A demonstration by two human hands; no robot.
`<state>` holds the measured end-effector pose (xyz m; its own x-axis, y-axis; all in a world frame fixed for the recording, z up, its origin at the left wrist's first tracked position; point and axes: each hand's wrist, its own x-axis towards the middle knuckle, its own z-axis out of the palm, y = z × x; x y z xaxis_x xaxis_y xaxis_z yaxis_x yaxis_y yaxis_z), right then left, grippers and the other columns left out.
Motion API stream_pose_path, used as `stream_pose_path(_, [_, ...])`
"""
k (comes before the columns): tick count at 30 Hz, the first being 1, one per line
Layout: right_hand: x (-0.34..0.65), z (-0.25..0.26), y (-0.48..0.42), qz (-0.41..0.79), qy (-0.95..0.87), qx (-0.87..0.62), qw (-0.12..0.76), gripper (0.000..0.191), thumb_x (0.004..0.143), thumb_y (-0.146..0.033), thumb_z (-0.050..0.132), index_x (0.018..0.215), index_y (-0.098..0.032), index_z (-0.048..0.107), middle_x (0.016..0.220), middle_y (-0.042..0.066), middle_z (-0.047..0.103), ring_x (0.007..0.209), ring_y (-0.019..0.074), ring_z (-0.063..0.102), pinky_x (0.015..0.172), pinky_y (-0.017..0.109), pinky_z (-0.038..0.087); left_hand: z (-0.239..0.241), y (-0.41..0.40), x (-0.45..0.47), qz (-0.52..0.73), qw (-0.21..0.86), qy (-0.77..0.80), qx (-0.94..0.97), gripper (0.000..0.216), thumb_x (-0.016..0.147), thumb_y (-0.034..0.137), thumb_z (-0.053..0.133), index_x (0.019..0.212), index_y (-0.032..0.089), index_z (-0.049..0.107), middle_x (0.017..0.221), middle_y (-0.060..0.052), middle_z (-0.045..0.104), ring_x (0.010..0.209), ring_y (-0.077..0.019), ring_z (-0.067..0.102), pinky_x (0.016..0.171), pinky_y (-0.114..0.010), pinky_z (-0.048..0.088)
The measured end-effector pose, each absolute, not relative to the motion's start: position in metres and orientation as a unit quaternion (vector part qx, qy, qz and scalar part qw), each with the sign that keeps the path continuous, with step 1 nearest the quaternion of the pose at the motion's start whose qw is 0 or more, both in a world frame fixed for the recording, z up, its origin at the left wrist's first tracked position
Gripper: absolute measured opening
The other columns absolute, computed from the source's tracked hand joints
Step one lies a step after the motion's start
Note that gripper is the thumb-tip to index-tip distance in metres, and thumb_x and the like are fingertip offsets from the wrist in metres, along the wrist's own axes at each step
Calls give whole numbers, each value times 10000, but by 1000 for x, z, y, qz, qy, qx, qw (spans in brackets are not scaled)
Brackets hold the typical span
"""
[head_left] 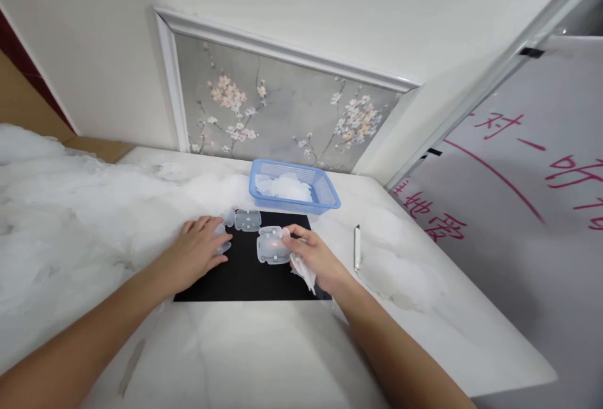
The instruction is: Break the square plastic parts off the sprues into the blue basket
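Observation:
My left hand (200,249) lies palm down on the left part of a black mat (245,277), its fingers curled over a small clear plastic piece (222,247). My right hand (315,257) pinches a clear, squarish plastic case (272,247) that rests on the mat, and a crumpled white wipe (304,272) hangs from under its palm. Another clear plastic case (247,220) lies at the mat's far edge, between my hands and a blue basket (325,192).
The blue basket holds white translucent pieces. A big heap of white fluffy stuff (70,214) covers the table's left side, with smaller clumps (400,264) at the right. A white pen-like tool (357,247) lies right of the mat. A whiteboard with red writing (518,176) leans at right.

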<state>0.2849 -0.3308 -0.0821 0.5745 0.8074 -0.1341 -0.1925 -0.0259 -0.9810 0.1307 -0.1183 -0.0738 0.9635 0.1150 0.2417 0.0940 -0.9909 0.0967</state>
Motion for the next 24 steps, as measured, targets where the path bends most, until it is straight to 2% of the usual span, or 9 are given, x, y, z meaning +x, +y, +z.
stream_pose_path(3, [291,-81,-332,417,-233,-580,659,446,631,-512,778,903,-205,600,527,-67,537,399,84,404,409,214,301,-74,-110,133,91,82,45,991,177,810,234,594,947,242,707,1278,-128,583,1158,-351,502,959,-487,370])
stream_pose_path(6, [292,-79,-332,428,-226,-569,664,456,605,-484,794,917,-198,623,529,-62,546,405,86,415,414,217,293,-69,-113,137,103,176,56,978,85,775,268,608,736,238,677,1107,-111,665,1057,-348,560,982,-486,354])
stream_pose_path(8, [291,-79,-332,431,-224,-565,668,454,607,-477,798,922,-199,627,532,-63,541,407,83,399,417,219,280,-64,-121,138,150,259,66,952,107,748,297,640,654,245,633,1015,-85,692,1045,-341,564,1003,-467,339])
stream_pose_path(10, [291,-79,-331,422,-228,-567,670,451,626,-499,791,923,-200,627,554,-58,544,425,84,397,430,222,284,-59,-132,138,199,355,91,909,143,749,341,664,652,248,613,1014,-59,701,1055,-314,562,986,-407,367])
stream_pose_path(12, [292,-81,-331,402,-246,-568,675,432,652,-538,773,863,-195,617,590,-46,546,468,91,417,463,226,306,-56,-144,137,214,447,140,857,196,787,405,647,697,238,600,1013,-42,701,989,-271,582,884,-342,429])
stream_pose_path(15, [294,-84,-330,347,-278,-581,682,472,669,-611,733,667,-187,526,577,-45,474,504,88,388,496,230,294,-60,-157,137,181,574,201,773,313,843,514,579,750,215,568,798,-9,652,764,-192,572,700,-282,460])
stream_pose_path(17, [293,-85,-329,310,-299,-604,671,533,686,-661,685,595,-192,449,550,-53,401,500,85,335,494,235,258,-65,-162,138,156,653,206,712,331,845,530,583,777,206,565,730,15,594,731,-165,555,691,-273,476])
stream_pose_path(20, [287,-82,-329,286,-328,-648,625,518,692,-602,706,584,-204,391,541,-60,350,502,89,300,491,240,229,-69,-164,140,123,743,197,627,260,848,462,625,898,209,603,893,-10,641,861,-167,592,767,-283,509])
stream_pose_path(24, [281,-82,-328,205,-392,-700,560,397,738,-336,689,586,-212,344,595,-48,369,545,106,339,519,254,272,-65,-163,141,99,810,196,543,250,875,401,607,1034,210,633,1140,-66,664,1036,-214,616,827,-310,535])
